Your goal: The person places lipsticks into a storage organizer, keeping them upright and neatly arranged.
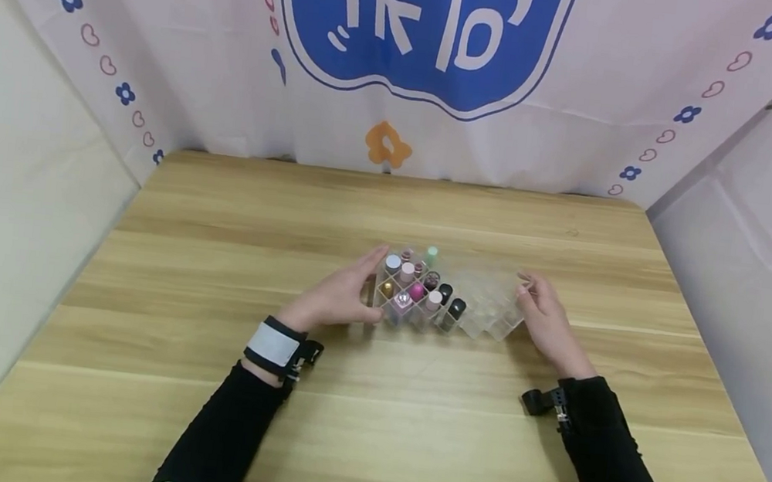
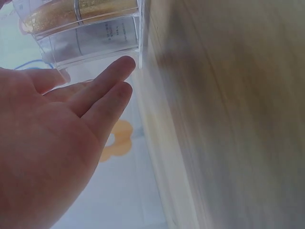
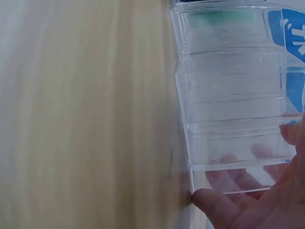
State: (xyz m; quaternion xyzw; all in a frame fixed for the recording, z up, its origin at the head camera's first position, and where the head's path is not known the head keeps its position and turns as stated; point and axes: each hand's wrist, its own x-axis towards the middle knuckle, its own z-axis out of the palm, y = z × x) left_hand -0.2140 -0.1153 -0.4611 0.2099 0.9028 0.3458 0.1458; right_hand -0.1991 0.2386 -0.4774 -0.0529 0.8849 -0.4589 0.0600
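A clear plastic organizer (image 1: 488,297) with diamond-shaped compartments sits on the wooden table, mid-view. Its left part holds several small nail polish bottles (image 1: 418,291) with pink, black, white, gold and mint caps; the right part shows bare compartments. My left hand (image 1: 342,291) grips the left end, thumb at the front corner and fingers toward the back corner. In the left wrist view, a gold glitter bottle (image 2: 97,9) shows through the plastic above the outstretched lower fingers. My right hand (image 1: 549,319) holds the right end, its thumb (image 3: 214,205) low by the table and its fingers partly behind the clear wall.
The wooden table (image 1: 368,425) runs back to a white cloth (image 1: 188,43) with a blue emblem and an orange flower. White panels stand along both sides. Each wrist carries a strapped camera (image 1: 538,401).
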